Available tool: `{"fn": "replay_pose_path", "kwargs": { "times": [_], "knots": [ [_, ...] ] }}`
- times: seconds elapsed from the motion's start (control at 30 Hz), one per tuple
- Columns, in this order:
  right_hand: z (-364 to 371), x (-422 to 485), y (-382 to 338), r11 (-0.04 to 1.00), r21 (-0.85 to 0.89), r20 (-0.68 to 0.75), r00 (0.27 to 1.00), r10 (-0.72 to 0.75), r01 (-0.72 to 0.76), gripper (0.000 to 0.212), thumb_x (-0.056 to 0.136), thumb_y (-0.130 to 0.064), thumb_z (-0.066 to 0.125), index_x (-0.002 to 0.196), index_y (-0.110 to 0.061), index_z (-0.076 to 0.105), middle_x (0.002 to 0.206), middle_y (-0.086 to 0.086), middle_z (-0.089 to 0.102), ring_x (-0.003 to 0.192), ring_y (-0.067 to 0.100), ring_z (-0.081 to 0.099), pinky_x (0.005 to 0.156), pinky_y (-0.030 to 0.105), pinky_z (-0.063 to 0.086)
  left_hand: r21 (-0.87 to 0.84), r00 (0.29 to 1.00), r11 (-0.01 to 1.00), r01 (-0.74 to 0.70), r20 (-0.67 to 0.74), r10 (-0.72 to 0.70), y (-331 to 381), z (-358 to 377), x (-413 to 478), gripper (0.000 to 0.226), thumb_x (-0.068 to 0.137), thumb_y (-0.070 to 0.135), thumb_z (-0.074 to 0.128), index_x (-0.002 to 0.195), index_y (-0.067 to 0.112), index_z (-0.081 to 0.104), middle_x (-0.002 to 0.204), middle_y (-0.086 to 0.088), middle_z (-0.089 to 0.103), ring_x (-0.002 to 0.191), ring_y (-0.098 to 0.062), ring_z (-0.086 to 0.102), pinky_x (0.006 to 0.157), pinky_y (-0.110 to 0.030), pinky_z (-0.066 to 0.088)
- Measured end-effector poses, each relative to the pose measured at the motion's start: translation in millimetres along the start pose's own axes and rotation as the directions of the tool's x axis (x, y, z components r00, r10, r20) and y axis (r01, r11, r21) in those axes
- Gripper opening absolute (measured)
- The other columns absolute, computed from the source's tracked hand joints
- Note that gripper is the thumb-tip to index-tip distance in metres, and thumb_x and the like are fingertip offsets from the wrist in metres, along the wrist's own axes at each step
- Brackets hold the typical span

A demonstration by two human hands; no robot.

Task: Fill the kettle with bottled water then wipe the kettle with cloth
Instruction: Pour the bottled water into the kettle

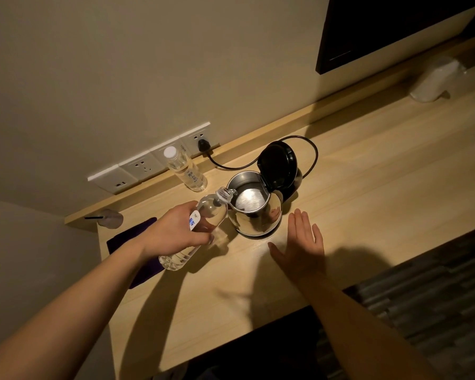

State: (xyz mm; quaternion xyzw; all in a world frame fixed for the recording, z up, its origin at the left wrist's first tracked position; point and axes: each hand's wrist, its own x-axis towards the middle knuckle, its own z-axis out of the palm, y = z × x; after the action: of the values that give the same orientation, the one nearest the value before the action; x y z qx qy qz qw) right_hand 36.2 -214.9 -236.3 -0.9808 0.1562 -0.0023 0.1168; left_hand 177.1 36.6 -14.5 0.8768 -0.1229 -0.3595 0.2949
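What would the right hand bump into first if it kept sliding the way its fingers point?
Probably nothing soon. The right hand points up-left, just past the right side of the kettle. It might graze the kettle's black handle; depth is hard to judge here.

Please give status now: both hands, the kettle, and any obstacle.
Left hand holds uncapped water bottle, mouth at rim of open kettle. Right hand open, flat beside kettle. Purple cloth untouched. Nothing blocking.
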Motion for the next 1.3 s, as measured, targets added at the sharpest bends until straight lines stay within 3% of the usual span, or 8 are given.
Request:
{"fn": "replay_pose_path", "kwargs": {
  "times": [0.2, 0.33, 0.83, 1.0, 1.3],
  "knots": [
    [-1.4, 0.3, -0.5, 1.0, -0.004, 0.006, 1.0, 0.0, 0.0, 0.099, 0.092, -0.077, 0.041, 0.16, -0.005, 0.033, 0.169, 0.014, 0.034, 0.158, 0.028, 0.029, 0.123, 0.048, 0.03, 0.019, 0.999, 1.0, -0.013, 0.038, 0.012, 1.4, -6.0, 1.8, 0.033, 0.077, 0.016, 0.086, 0.101, 0.02, 0.063, 0.078, 0.014, 0.075, 0.063, -0.005, 0.069, 0.058, -0.021, 0.057],
    [-2.5, -0.1, -1.5, 1.0, -0.01, -0.007, 1.0, 0.0, 0.0, 0.098, 0.092, -0.076, 0.042, 0.16, -0.005, 0.034, 0.169, 0.014, 0.034, 0.158, 0.028, 0.03, 0.123, 0.048, 0.031, 0.021, 0.999, 1.0, 0.0, 0.054, -0.001, 1.5, -6.0, 2.8, 0.034, 0.076, 0.017, 0.085, 0.101, 0.016, 0.062, 0.077, -0.001, 0.072, 0.062, -0.007, 0.067, 0.059, -0.025, 0.057],
    [-7.3, -1.7, -2.5, 0.999, -0.04, -0.02, 1.0, -0.017, 0.016, 0.097, 0.095, -0.075, 0.038, 0.159, -0.002, 0.036, 0.168, 0.016, 0.035, 0.156, 0.03, 0.033, 0.122, 0.049, 0.033, 0.002, 0.998, 1.0, -0.023, 0.063, 0.023, 2.6, -3.7, 2.4, 0.029, 0.077, 0.009, 0.085, 0.095, 0.009, 0.062, 0.066, 0.006, 0.07, 0.054, -0.002, 0.064, 0.051, -0.016, 0.051],
    [-8.4, -1.7, -3.1, 0.998, -0.054, -0.015, 1.0, -0.018, 0.018, 0.098, 0.095, -0.075, 0.036, 0.159, -0.001, 0.035, 0.168, 0.017, 0.035, 0.156, 0.03, 0.033, 0.122, 0.048, 0.031, 0.01, 0.998, 1.0, -0.023, 0.064, 0.022, 2.9, -4.9, 2.2, 0.032, 0.078, 0.009, 0.084, 0.101, 0.003, 0.062, 0.077, -0.003, 0.07, 0.058, -0.004, 0.065, 0.054, -0.019, 0.054],
    [-9.1, -2.3, -4.6, 0.999, -0.045, -0.043, 0.999, -0.017, 0.015, 0.097, 0.095, -0.075, 0.041, 0.157, 0.0, 0.039, 0.166, 0.017, 0.038, 0.155, 0.03, 0.036, 0.121, 0.048, 0.034, 0.064, 0.995, 0.998, -0.018, 0.095, 0.012, 1.8, -8.2, 5.7, 0.028, 0.079, 0.015, 0.084, 0.097, 0.013, 0.063, 0.075, -0.002, 0.069, 0.056, -0.003, 0.064, 0.054, -0.019, 0.051]
  ]
}}
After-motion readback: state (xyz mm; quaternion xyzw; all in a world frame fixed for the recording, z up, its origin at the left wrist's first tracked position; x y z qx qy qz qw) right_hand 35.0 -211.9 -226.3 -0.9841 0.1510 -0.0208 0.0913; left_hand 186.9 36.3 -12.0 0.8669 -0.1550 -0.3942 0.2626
